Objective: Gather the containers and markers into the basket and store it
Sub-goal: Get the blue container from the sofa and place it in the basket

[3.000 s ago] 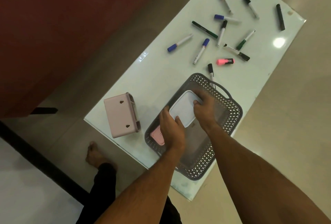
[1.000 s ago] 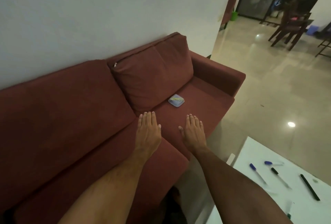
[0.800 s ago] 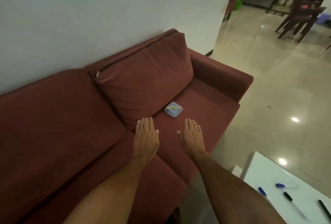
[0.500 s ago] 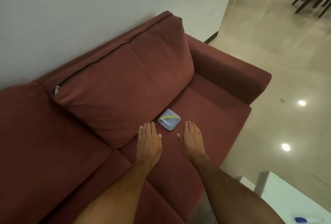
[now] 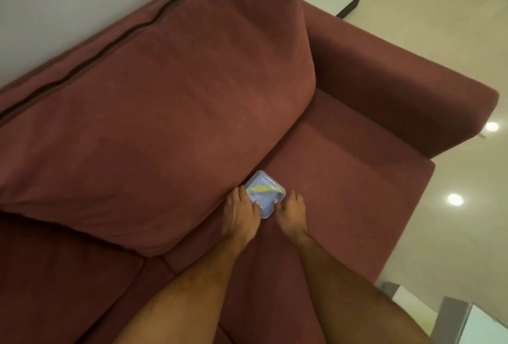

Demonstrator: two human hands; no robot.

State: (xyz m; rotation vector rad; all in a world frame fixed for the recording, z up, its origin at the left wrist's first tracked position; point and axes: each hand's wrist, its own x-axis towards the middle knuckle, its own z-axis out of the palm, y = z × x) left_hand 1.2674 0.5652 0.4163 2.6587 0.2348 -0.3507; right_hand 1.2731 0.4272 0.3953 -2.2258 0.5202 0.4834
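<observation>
A small clear plastic container (image 5: 266, 191) with something yellow inside lies on the seat of a dark red sofa (image 5: 343, 192), at the foot of the back cushion. My left hand (image 5: 239, 215) holds its left edge, thumb on the lid. At the container's right edge my right hand (image 5: 292, 213) grips it too, thumb tip on the lid. The basket and the markers are out of view.
The sofa's big back cushion (image 5: 165, 123) rises to the left of the container, and the armrest (image 5: 398, 90) lies beyond it to the right. A corner of the white table (image 5: 489, 327) shows at bottom right. Glossy tiled floor (image 5: 453, 27) stretches to the right.
I have turned from the basket on the table to the sofa. Both hands, flat and apart half a second ago, have moved forward and now close on the container's edges.
</observation>
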